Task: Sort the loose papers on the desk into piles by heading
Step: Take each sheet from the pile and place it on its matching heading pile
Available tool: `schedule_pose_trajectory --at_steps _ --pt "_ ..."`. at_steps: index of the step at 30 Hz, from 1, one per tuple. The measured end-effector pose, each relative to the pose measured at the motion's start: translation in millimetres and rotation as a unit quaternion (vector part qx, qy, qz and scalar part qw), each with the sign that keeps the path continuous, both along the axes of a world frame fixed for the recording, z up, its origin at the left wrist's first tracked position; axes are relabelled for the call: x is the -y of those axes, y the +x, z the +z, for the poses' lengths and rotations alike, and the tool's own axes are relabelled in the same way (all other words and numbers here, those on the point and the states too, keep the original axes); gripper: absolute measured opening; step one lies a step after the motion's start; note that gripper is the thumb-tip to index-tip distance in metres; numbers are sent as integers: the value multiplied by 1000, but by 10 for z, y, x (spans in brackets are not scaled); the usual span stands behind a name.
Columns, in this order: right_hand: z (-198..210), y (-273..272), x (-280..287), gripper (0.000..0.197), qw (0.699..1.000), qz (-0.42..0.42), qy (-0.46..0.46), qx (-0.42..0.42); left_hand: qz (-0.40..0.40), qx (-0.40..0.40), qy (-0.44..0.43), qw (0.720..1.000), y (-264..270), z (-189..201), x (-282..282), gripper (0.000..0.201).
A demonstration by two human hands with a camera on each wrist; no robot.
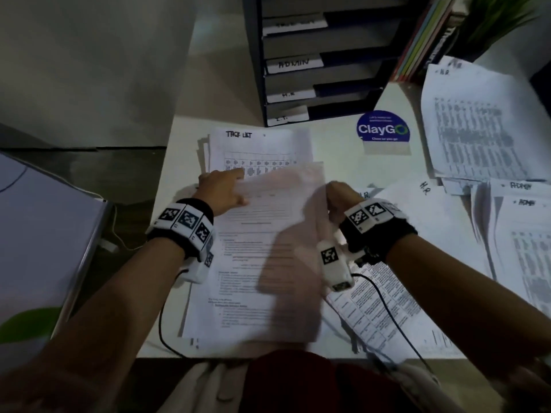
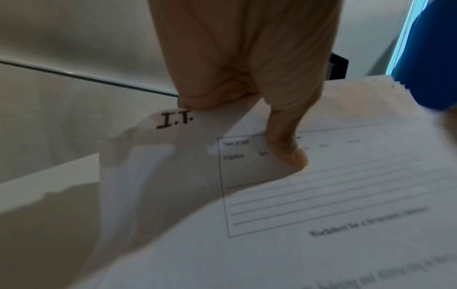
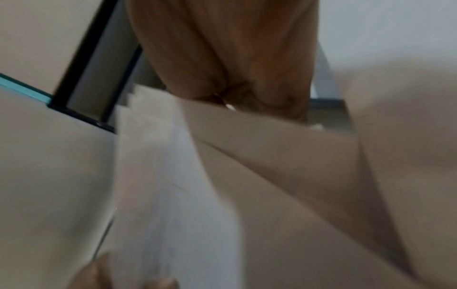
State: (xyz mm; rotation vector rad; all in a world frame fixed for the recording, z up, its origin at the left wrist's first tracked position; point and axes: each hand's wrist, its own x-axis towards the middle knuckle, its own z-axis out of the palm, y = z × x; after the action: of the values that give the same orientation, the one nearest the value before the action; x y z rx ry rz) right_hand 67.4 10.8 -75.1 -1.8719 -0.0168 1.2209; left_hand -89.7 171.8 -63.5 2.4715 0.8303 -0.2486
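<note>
Paper is thin and slippery here, so watch the sheet (image 1: 286, 204) you lift: your right hand (image 1: 338, 198) curls round its right edge and holds it up, blurred, over the stack (image 1: 250, 263) in front of you. Your left hand (image 1: 222, 190) lies on that stack, thumb pressing the top page, whose corner reads "I.T." in the left wrist view; the other fingers look bent over the far edge, though how firmly they hold I cannot tell. If that thumb eases, the sheet below may drag along and land under the wrong heading. The lifted sheet's heading is unreadable, so misfiling is a real risk: the Task List pile (image 1: 259, 150) lies just beyond, the H.R. papers (image 1: 423, 204) and Admin pile (image 1: 521, 234) to your right, partly overlapping. A careless drop could blur those borders, and the wrist cable (image 1: 384, 305) trailing over the papers could snag them.
</note>
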Motion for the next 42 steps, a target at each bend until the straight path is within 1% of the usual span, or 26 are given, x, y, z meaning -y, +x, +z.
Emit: schedule_pose_trajectory --at_steps 1,2,4,7,9,11,13,14,16,17,19,20,21,22,23,25,26,27,29,31,33,34,36,38,40,42 --pt "134 41 -13 32 998 -56 24 0 -5 -18 14 1000 20 -12 7 32" --pt "228 108 -3 30 995 -87 53 10 -7 -33 36 999 42 -44 25 30" --pt "360 271 77 28 987 -121 102 35 -9 -71 86 994 88 -131 73 37" --pt "460 524 351 26 979 -132 123 89 -8 -119 153 981 167 -213 188 52" --pt "501 709 582 24 975 -142 111 132 15 -104 160 982 258 -204 310 59" --pt "424 901 863 23 969 -152 79 180 13 -54 141 988 394 -133 516 56" --pt "296 1058 1164 13 961 -105 -17 254 -2 19 82 996 569 -68 786 41" --pt "222 1101 1302 17 955 -62 -77 280 -13 51 48 997 658 -46 933 34" --pt "48 1126 1532 42 931 34 -190 311 -37 78 -11 996 833 -54 1254 30" --pt "-34 1096 1632 53 919 68 -228 315 -47 75 -37 995 906 -79 1407 35" --pt "-135 985 1792 72 900 121 -272 320 -56 28 -75 995 1005 -154 1667 50" --pt "-135 928 1848 78 892 141 -283 323 -52 1 -77 996 1033 -194 1769 56" --pt "-148 913 1902 79 889 153 -284 326 -42 -14 -70 997 1051 -240 1853 55" --pt "-144 905 1934 73 888 160 -280 329 -27 -11 -63 998 1056 -275 1913 50" --pt "-131 913 1956 59 890 159 -266 334 -6 7 -70 998 1057 -301 1960 42" --pt "-69 939 1963 21 883 151 -246 369 64 66 -135 987 1056 -302 2030 26" --pt "-37 961 1951 18 871 154 -237 402 106 93 -168 976 1060 -289 2048 21" --pt "6 980 1934 23 859 161 -224 432 145 114 -183 966 1068 -288 2049 19" --pt "81 1035 1888 27 833 184 -183 488 188 137 -139 963 1079 -314 1994 19" --pt "135 1103 1836 26 826 216 -126 505 199 126 -78 969 1100 -364 1911 30" --pt "148 1117 1799 28 817 268 -114 498 166 82 -44 982 1120 -372 1861 53" --pt "140 1088 1789 29 807 300 -125 494 137 62 -32 988 1135 -363 1845 63" --pt "96 977 1779 29 779 356 -141 496 68 29 -7 997 1170 -331 1827 75" --pt "30 857 1784 30 757 406 -137 494 20 -3 29 999 1205 -316 1822 77" --pt "-50 787 1791 34 742 439 -145 485 11 -16 62 998 1221 -307 1843 72" --pt "-104 759 1777 40 737 445 -153 485 12 -11 92 996 1220 -293 1876 66"
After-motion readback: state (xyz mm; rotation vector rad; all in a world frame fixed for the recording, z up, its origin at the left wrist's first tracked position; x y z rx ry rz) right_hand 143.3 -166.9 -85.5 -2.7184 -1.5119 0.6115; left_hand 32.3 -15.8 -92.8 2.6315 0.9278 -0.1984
